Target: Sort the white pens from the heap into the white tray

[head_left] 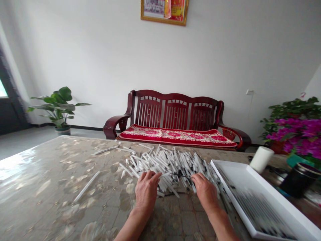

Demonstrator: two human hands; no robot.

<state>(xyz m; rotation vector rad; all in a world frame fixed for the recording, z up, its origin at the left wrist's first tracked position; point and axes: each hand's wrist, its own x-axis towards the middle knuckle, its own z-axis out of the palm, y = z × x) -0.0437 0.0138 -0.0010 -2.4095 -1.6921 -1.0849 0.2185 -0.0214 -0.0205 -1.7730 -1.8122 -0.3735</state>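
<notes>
Both arms reach forward across the desk [50, 187] to a loose heap of white pens [163, 164], which lies just beside a white tray [276, 197]. The left hand [146, 190] rests open, palm down, against the heap. The right hand [204, 191] has its fingertips among the pens; whether it grips any, I cannot tell.

**We are in the sitting room of a home**

We see a carved dark-wood bench [175, 112] with a red floral cushion [175, 135] against a white wall; a framed picture [164, 11] hangs above it; a leafy potted plant [59, 107] stands on the floor at the left; magenta azaleas [296, 134] bloom at the right; white plastic tubes [160, 164] lie heaped on a glossy patterned table [45, 174], so we also find handwork here.
</notes>
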